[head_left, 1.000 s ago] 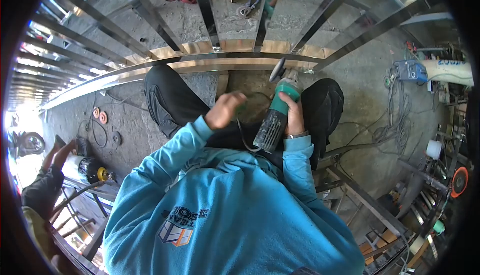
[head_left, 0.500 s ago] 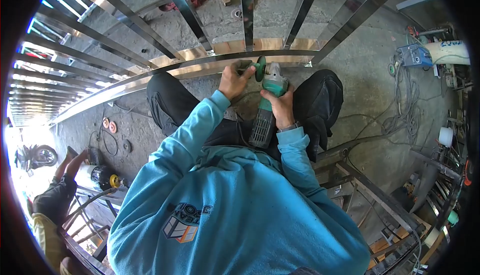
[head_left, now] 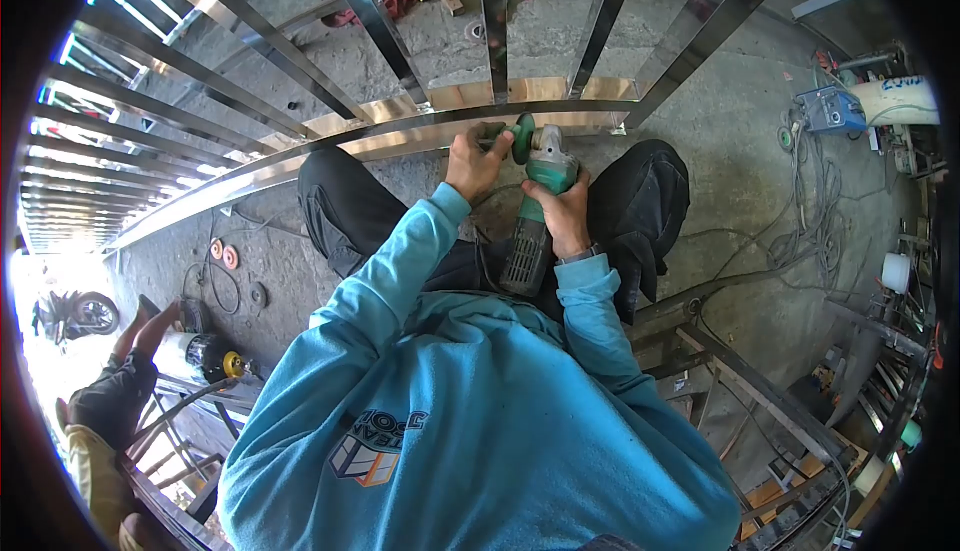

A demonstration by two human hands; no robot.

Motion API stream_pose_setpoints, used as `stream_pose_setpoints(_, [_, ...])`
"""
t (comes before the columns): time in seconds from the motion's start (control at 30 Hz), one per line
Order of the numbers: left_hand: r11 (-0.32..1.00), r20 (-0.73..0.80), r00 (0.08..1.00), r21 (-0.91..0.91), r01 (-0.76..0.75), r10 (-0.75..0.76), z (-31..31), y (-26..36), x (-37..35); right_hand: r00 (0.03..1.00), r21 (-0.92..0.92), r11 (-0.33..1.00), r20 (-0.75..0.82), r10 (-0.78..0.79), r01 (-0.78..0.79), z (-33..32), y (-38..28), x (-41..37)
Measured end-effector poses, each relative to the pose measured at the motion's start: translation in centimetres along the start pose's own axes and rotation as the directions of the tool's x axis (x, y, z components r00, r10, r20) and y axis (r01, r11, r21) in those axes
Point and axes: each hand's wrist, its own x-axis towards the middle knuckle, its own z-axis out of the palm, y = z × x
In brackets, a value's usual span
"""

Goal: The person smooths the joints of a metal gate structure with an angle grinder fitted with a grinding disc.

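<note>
Gripping one grinder point(head_left: 526, 251) in right hand point(head_left: 567, 213), between two knees point(head_left: 650, 183). Touching its one green disc point(head_left: 524, 139) with left hand point(head_left: 474, 164); cannot tell whether pinching. Showing two orange discs point(head_left: 231, 250) and one dark disc point(head_left: 258, 301) on floor point(head_left: 735, 186), short of near edge of one metal frame point(head_left: 410, 135).

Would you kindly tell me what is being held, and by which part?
The right hand holds the angle grinder around its green housing, behind the metal head. The left hand is at the disc; whether it grips cannot be told.
</note>
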Motion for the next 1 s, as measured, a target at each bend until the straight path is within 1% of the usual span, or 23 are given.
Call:
stream_pose_setpoints(0.13, [0.999, 0.016, 1.0, -0.043, 0.004, -0.003, -0.3, 0.8, -0.3, 1.0, 0.022, 1.0, -0.007, 0.015, -0.014, -0.1, 0.3, 0.0])
stream_pose_setpoints(0.2, [0.996, 0.032, 0.997, -0.049, 0.072, -0.07, -0.3, 1.2, -0.3, 1.0, 0.038, 0.999, 0.002, 0.0, 0.0, -0.1, 0.4, 0.0])
stream_pose_setpoints(0.23, [0.996, 0.031, 0.997, -0.05, 0.07, -0.069, -0.4, 1.2, -0.3, 1.0, 0.038, 0.999, 0.002, -0.001, 0.001, -0.1, 0.3, 0.0])
stream_pose_setpoints(0.3, [0.998, 0.066, 0.996, -0.039, 0.058, -0.056, -0.5, 1.0, -0.1, 1.0, -0.021, 1.0, -0.017, 0.003, -0.004, -0.1, 0.1, -0.2])
stream_pose_setpoints(0.43, [1.0, 0.049, 0.999, 0.013, 0.012, -0.013, -0.3, 0.7, -0.1, 1.0, -0.005, 1.0, -0.007, 0.021, -0.021, 0.0, -0.1, -0.4])
stream_pose_setpoints(0.5, [0.996, 0.066, 0.994, -0.019, 0.092, -0.091, -0.4, 1.0, -0.2, 0.999, 0.0, 0.999, -0.015, 0.044, -0.044, 0.0, -0.2, -0.4])
stream_pose_setpoints(0.53, [0.996, 0.066, 0.994, -0.02, 0.092, -0.09, -0.5, 0.9, -0.1, 0.999, -0.001, 0.999, -0.015, 0.042, -0.042, 0.1, -0.2, -0.4])
stream_pose_setpoints(0.6, [0.979, 0.117, 0.977, -0.079, 0.19, -0.18, -0.6, 0.2, 0.1, 1.0, 0.001, 1.0, -0.006, 0.015, -0.015, 0.1, -0.3, -0.5])
stream_pose_setpoints(0.63, [0.978, 0.115, 0.977, -0.082, 0.192, -0.182, -0.5, -0.5, 0.0, 1.0, -0.003, 1.0, -0.004, 0.016, -0.016, 0.1, -0.3, -0.4])
stream_pose_setpoints(0.7, [0.992, 0.091, 0.995, -0.123, 0.042, -0.031, -0.1, -2.2, -0.7, 1.0, 0.026, 1.0, -0.024, -0.003, 0.004, 0.1, -0.3, -0.3])
stream_pose_setpoints(0.73, [0.991, 0.09, 0.995, -0.123, 0.043, -0.032, 0.2, -2.9, -1.1, 1.0, 0.026, 1.0, -0.022, -0.002, 0.003, 0.2, -0.2, -0.3])
stream_pose_setpoints(0.8, [0.972, 0.067, 0.994, -0.216, 0.095, -0.082, 0.8, -3.6, -1.7, 0.999, 0.042, 0.999, -0.028, -0.02, 0.021, 0.2, 0.1, -0.2])
stream_pose_setpoints(0.83, [0.971, 0.069, 0.994, -0.217, 0.094, -0.081, 1.0, -3.6, -1.6, 0.999, 0.041, 0.999, -0.03, -0.02, 0.022, 0.1, 0.1, 0.0])
stream_pose_setpoints(0.9, [0.991, -0.06, 0.993, -0.082, -0.102, 0.097, 1.0, -3.0, -1.7, 0.999, -0.046, 0.999, -0.027, -0.019, 0.017, 0.1, 0.1, 0.0])
stream_pose_setpoints(0.93, [0.992, -0.062, 0.994, -0.084, -0.098, 0.093, 0.9, -2.4, -1.7, 1.0, -0.049, 0.999, -0.024, -0.016, 0.015, 0.1, 0.0, -0.1])
stream_pose_setpoints(1.0, [0.986, -0.093, 0.984, 0.078, -0.146, 0.153, 0.5, -1.1, -1.6, 1.0, -0.005, 1.0, -0.001, 0.02, -0.02, 0.2, -0.3, -0.2])
